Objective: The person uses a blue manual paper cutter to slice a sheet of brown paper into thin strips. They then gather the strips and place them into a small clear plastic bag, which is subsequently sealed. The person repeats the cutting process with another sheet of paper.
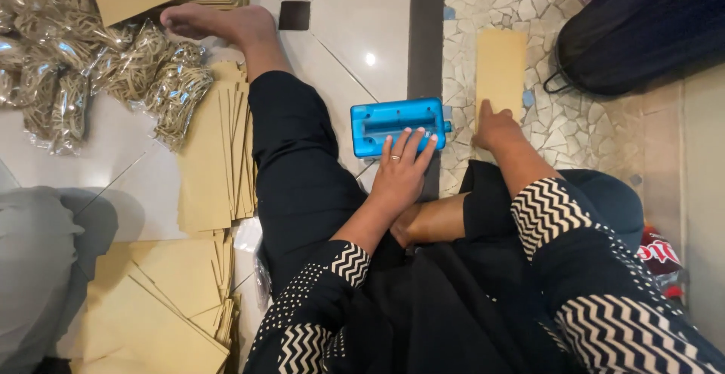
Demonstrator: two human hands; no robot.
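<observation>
Your left hand [400, 168] is lying spread on the blue punch [397, 125], while your right hand [495, 126] is pressing flat the near end of the tan envelope [500, 64] (long axis running away from you).

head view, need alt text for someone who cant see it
Seated on a tiled floor, a person presses their left hand on a blue hole punch while their right hand holds a tan envelope. Envelope stacks lie alongside.

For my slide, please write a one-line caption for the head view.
Seated on a tiled floor, left hand rests on a blue punch; right hand touches a tan envelope.
</observation>
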